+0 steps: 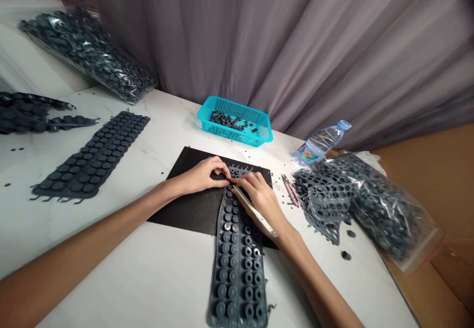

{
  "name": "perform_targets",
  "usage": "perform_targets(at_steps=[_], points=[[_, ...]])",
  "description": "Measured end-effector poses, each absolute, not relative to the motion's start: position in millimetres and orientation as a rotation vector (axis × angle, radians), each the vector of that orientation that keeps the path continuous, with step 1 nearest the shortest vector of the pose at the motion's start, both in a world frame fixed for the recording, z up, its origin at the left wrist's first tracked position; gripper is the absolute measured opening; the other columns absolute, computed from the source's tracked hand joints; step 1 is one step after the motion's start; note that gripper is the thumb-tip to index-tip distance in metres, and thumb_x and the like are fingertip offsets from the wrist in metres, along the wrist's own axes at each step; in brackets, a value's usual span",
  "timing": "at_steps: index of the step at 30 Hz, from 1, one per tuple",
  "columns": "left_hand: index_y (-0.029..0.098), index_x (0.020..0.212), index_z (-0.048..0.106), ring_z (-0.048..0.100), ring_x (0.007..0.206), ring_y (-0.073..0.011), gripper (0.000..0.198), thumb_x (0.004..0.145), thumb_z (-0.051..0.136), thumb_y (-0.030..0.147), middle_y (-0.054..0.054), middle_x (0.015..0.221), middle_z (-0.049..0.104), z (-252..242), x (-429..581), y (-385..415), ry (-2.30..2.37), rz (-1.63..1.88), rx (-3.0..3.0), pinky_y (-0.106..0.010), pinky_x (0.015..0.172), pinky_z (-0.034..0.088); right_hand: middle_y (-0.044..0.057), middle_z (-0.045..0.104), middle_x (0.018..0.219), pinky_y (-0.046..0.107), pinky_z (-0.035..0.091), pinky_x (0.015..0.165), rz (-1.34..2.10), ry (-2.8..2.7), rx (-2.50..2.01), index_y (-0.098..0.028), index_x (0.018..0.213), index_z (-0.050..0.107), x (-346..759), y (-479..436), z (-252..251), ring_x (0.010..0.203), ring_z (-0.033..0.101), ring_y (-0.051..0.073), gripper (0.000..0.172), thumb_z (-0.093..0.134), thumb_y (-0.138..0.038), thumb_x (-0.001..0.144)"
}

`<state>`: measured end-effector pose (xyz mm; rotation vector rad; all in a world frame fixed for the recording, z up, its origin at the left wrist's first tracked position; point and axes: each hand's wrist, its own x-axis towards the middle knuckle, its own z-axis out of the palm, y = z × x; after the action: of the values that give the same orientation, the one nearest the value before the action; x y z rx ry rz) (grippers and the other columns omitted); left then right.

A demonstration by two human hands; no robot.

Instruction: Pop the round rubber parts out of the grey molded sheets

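Observation:
A long dark rubber sheet of round, raised moulded parts [226,249] runs from the near edge of the view up onto a black mat [192,209]. At the sheet's far end, my left hand [209,174] has thumb and fingertips pinched on one of the small rubber parts. Close beside it, my right hand [261,197] is closed around a slim, off-white handled tool [259,215]. That tool slants back over the palm toward the wrist, and its tip is hidden among the fingers, so its kind cannot be told. Both sets of fingertips nearly meet over the sheet.
Behind the mat stands a turquoise basket [264,129] holding loose black parts. Another moulded sheet [96,158] lies left. Pink snips [291,191], a water bottle [318,143], punched-out sheets [328,200] and a filled plastic bag [388,209] are right. A second bag [89,49] leans back left.

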<state>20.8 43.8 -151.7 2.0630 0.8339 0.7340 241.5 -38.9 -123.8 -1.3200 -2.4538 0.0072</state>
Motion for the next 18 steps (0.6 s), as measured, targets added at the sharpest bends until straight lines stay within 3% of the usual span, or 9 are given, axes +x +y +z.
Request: perform_targets(at_steps=[6, 10, 13, 18], points=[[0.021, 0.094, 0.072, 0.058, 0.093, -0.0196, 0.015, 0.084, 0.072, 0.032, -0.004, 0.101, 0.062, -153.8, 20.9, 45.0, 0.829, 0.713, 2.07, -0.036, 0.088, 0.049, 0.011, 0.068, 0.109, 0.04, 0.054, 0.087, -0.213, -2.481, -1.299, -0.019, 0.124, 0.065, 236.5, -35.2, -137.6, 0.101, 0.06, 0.027, 0.027, 0.047, -0.031, 0.107], [0.022, 0.097, 0.07, 0.057, 0.099, -0.0213, 0.015, 0.087, 0.068, 0.034, -0.005, 0.107, 0.061, -152.7, 21.4, 44.5, 0.826, 0.63, 2.066, -0.039, 0.094, 0.048, 0.013, 0.065, 0.113, 0.04, 0.053, 0.083, -0.206, -2.179, -1.478, -0.018, 0.125, 0.063, 245.2, -32.7, -133.1, 0.096, 0.064, 0.026, 0.03, 0.042, -0.032, 0.108], [0.023, 0.098, 0.068, 0.057, 0.102, -0.0216, 0.017, 0.088, 0.068, 0.036, -0.005, 0.11, 0.06, -151.6, 20.6, 44.6, 0.838, 0.586, 2.058, -0.039, 0.097, 0.048, 0.011, 0.067, 0.108, 0.039, 0.052, 0.08, -0.092, -1.954, -1.583, -0.019, 0.119, 0.067, 261.4, -30.8, -123.8, 0.091, 0.066, 0.025, 0.031, 0.046, -0.037, 0.106], [0.022, 0.108, 0.06, 0.057, 0.097, -0.0198, 0.031, 0.085, 0.072, 0.04, -0.005, 0.109, 0.059, -149.4, 19.2, 40.4, 0.924, 0.642, 2.082, -0.036, 0.092, 0.048, 0.005, 0.072, 0.099, 0.037, 0.052, 0.083, 0.282, -2.056, -1.386, -0.024, 0.106, 0.072, 267.5, -35.8, -121.7, 0.088, 0.066, 0.022, 0.02, 0.058, -0.038, 0.102]])
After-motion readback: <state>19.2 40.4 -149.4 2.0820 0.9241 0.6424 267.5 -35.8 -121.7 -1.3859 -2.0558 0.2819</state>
